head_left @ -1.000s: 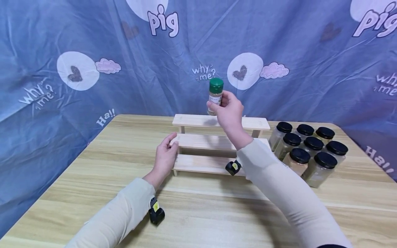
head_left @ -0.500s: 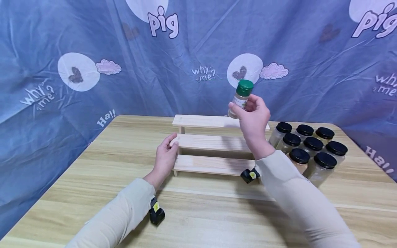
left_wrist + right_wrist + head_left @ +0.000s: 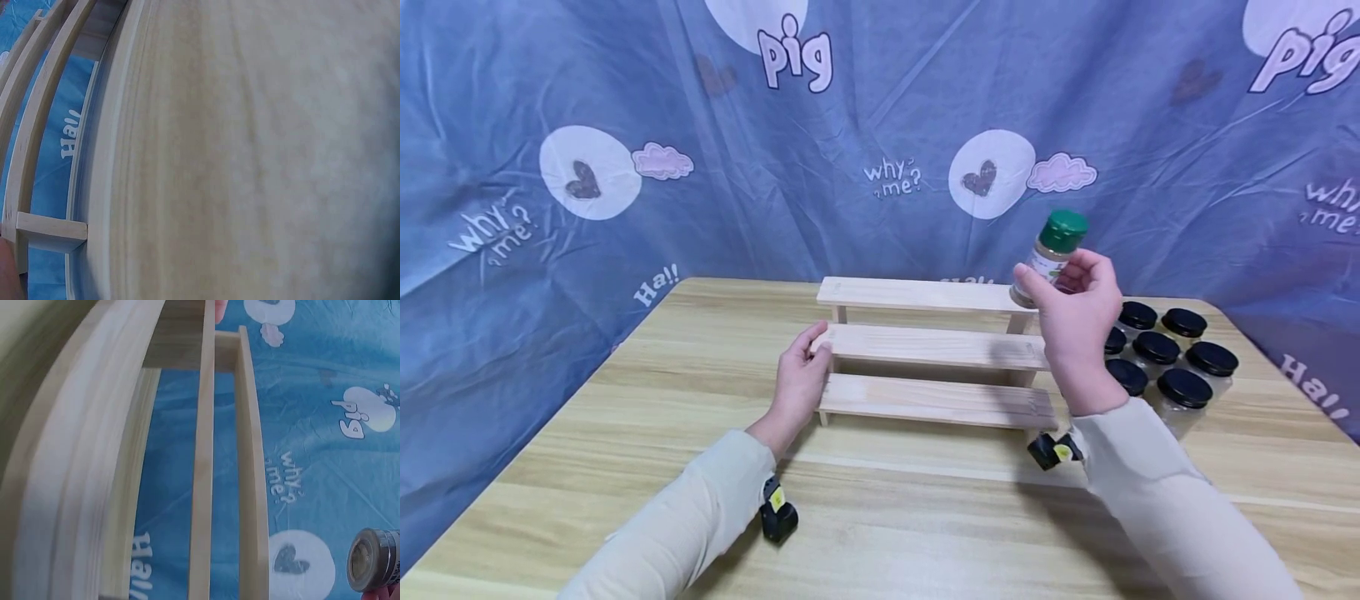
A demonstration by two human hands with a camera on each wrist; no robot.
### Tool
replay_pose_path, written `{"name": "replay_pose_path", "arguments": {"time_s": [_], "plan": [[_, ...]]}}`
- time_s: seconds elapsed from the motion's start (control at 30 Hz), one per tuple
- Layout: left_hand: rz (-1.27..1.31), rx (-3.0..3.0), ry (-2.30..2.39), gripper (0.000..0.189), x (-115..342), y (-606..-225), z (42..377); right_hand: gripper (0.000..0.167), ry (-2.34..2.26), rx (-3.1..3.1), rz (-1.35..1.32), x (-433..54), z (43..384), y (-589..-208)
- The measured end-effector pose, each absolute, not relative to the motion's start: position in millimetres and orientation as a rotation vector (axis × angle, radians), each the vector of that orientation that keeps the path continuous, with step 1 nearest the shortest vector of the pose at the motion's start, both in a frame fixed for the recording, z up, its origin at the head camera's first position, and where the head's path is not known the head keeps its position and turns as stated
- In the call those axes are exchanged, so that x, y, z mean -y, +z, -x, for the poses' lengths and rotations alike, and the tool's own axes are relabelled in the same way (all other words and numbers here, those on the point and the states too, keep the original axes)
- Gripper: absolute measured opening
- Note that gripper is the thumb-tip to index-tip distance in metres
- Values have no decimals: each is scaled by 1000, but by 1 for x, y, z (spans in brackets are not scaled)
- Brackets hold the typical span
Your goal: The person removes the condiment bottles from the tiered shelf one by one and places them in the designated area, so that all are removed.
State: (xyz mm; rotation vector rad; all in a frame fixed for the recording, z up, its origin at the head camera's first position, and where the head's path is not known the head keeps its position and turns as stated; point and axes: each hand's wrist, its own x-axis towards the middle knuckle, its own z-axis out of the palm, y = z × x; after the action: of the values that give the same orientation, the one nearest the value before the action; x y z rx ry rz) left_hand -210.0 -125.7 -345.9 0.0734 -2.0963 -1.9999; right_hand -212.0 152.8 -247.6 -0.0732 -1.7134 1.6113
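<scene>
My right hand (image 3: 1081, 321) holds a small clear spice jar (image 3: 1043, 268) with a green cap and a white label, thumb in front and fingers behind. The jar leans to the right, in the air by the top tier's right end. In the right wrist view the jar's round base (image 3: 362, 559) shows at the lower right. A three-tier pale wooden rack (image 3: 925, 343) stands on the table. My left hand (image 3: 801, 375) grips the left end of its middle tier. Only a sliver of that hand (image 3: 9, 275) shows in the left wrist view, against the rack.
Several square jars with black lids (image 3: 1184, 387) stand grouped right of the rack, partly behind my right hand and sleeve. The wooden table (image 3: 887, 517) runs back to a blue printed curtain (image 3: 760, 208).
My right hand has moved right and a little lower with the spice jar, from over the middle of the top tier to its right end. My left hand has stayed in place.
</scene>
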Motion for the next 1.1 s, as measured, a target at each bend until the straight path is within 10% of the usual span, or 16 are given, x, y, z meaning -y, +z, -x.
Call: {"name": "replay_pose_path", "arguments": {"time_s": [1.1], "plan": [[-81, 2094, -1980, 37, 125, -348, 213, 45, 1552, 1573, 340, -248, 155, -253]]}}
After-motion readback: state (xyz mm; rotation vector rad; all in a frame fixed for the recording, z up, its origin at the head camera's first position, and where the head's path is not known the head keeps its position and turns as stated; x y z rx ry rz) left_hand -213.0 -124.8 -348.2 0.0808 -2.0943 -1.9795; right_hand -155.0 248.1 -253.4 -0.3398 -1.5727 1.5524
